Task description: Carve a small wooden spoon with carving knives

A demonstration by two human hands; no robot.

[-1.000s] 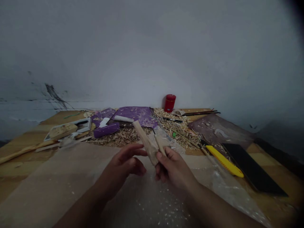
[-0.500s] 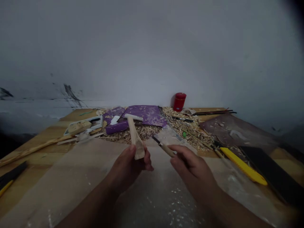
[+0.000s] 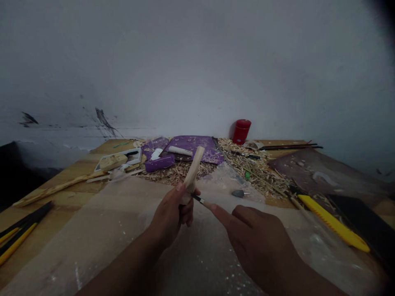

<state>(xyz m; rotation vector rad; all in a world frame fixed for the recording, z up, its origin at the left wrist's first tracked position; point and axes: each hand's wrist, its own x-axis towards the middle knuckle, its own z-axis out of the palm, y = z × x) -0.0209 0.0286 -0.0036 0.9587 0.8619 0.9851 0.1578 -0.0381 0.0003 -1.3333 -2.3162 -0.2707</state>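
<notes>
My left hand (image 3: 173, 213) is closed around the lower end of a pale wooden stick (image 3: 194, 169), which points up and away from me. My right hand (image 3: 256, 236) grips a small carving knife (image 3: 200, 200) with a wooden handle; the forefinger lies stretched along it. The knife's dark blade meets the wood just above my left fingers. Both hands hover over a clear plastic sheet (image 3: 101, 230) dotted with small white chips.
A heap of wood shavings (image 3: 247, 164) lies behind, with a purple mat (image 3: 194, 144), a purple case (image 3: 159, 163), a red canister (image 3: 241, 131) and thin brushes. A yellow utility knife (image 3: 333, 223) and a dark slab (image 3: 370, 222) lie right. Yellow-black tools (image 3: 18, 230) lie left.
The wooden piece passed from my right hand into my left. The right hand kept the knife and has brought its blade against the wood. The view has swung to the left.
</notes>
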